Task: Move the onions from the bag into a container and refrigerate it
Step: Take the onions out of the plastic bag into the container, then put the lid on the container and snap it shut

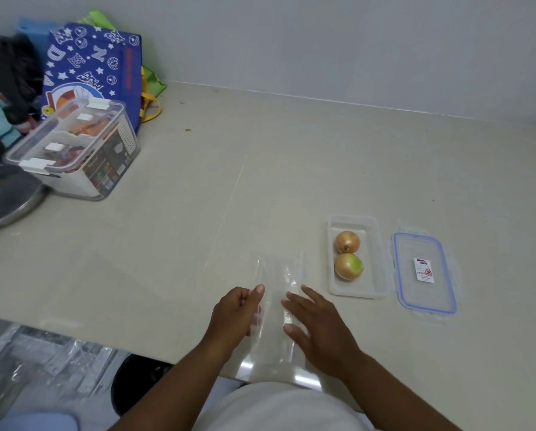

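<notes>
Countertop (260,150) beige, white wall (322,42) | left hand (234,315) grasps bag (276,306); right hand (319,331) released

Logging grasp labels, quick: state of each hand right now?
Left hand: closed, pinching the clear plastic bag.
Right hand: open, fingers spread flat on the bag, gripping nothing.

onions (348,255): 2 | container (353,289): 1 | lid (425,275): 1 | bag (279,306): 1
</notes>
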A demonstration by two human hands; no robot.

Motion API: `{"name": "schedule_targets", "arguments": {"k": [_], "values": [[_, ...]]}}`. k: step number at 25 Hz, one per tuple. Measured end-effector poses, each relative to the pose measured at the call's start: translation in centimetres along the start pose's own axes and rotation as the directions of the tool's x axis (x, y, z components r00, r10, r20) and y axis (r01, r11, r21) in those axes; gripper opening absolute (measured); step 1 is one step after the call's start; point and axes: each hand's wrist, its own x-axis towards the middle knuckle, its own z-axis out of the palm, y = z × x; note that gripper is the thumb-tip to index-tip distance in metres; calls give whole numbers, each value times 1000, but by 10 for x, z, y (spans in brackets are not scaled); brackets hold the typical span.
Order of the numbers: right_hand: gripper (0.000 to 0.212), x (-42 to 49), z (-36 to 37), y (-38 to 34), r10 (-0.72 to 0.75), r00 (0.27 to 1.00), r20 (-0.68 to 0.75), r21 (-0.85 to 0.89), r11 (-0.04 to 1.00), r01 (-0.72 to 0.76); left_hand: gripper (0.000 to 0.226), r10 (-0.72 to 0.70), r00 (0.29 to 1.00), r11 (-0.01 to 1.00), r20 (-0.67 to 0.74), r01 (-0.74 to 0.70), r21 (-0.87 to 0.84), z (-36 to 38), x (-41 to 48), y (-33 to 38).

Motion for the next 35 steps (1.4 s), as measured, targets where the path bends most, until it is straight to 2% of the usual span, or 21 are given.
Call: {"name": "schedule_targets", "arguments": {"k": [2,4,7,8,9,10,11,12,13,14,15,17,20,25,31,35], "values": [[63,8,13,-6,-64,990,124,-122,989,79,37,33,999,993,8,-33,109,0,4,-6],[64,14,21,-9,-86,981,173,-173,978,117,29,88,995,971,-51,-74,225,-3,12,-16],[63,9,24,-6,-103,990,97,-194,974,121,38,75,988,947,-131,-29,320,-16,19,-29],[62,4,24,-3,-112,993,46,-199,973,119,46,110,983,928,-145,-49,370,-21,19,-34],[60,-3,26,-1,-114,993,6,-201,973,113,53,229,963,873,-142,-139,467,-25,19,-39],[61,-11,29,1,-107,994,-8,-196,975,103,56,404,911,760,-87,-281,586,-27,17,-45],[64,-19,34,2,-90,996,-2,-194,977,88,55,570,821,591,24,-430,683,-28,14,-52],[67,-25,39,2,-69,997,20,-203,976,71,52,674,721,412,158,-544,731,-29,11,-58],[70,-30,43,2,-47,997,53,-228,972,58,48,700,658,275,278,-608,745,-29,8,-64],[72,-32,47,1,-31,996,87,-262,964,52,46,678,638,189,367,-633,751,-28,5,-70],[71,-32,49,0,-21,993,113,-296,954,54,47,623,658,146,423,-629,763,-27,3,-75],[69,-23,51,-4,-13,991,132,-339,939,58,53,495,734,109,466,-584,804,-31,4,-78],[68,6,51,-11,16,986,167,-329,943,41,62,437,785,64,440,-515,855,-41,23,-64],[72,85,44,-21,98,966,239,-320,947,-17,65,279,880,70,385,-418,906,-61,83,-30],[73,123,43,-27,186,939,287,-364,929,-73,64,227,881,96,415,-444,891,-75,121,-11],[75,116,40,-33,139,971,192,-323,944,-71,62,322,857,113,403,-457,882,-74,112,-14]]}}
